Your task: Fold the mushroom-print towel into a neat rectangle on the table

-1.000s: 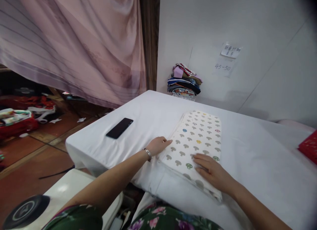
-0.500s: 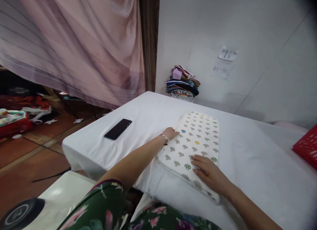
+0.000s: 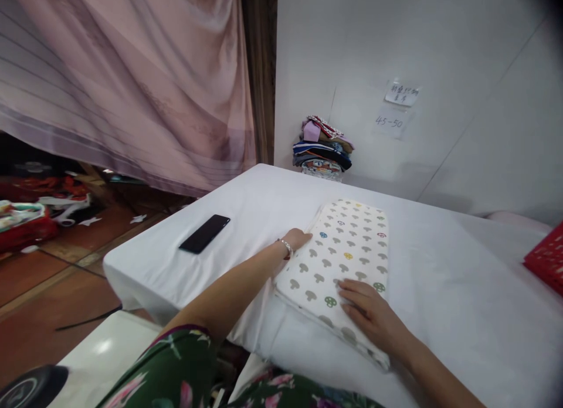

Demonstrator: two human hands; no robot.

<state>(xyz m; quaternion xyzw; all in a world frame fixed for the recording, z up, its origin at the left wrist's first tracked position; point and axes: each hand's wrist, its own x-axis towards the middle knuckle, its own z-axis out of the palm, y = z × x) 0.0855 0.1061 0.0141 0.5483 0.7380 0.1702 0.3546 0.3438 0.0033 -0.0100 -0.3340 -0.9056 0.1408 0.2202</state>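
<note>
The right hand (image 3: 369,314) lies spread on the folded cloth (image 3: 338,264), left hand (image 3: 298,239) touches its edge, can't tell if pinching

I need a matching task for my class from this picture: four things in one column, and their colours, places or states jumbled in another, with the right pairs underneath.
Column one
1. Phone
2. Cloth
3. Curtain
4. Left hand

Column two
A. Pinkish and hanging
B. At the cloth's edge, with a bracelet at the wrist
C. Black, lying flat on the table
D. Mostly white, mushroom-patterned and folded

Right pairs
1-C, 2-D, 3-A, 4-B
</note>
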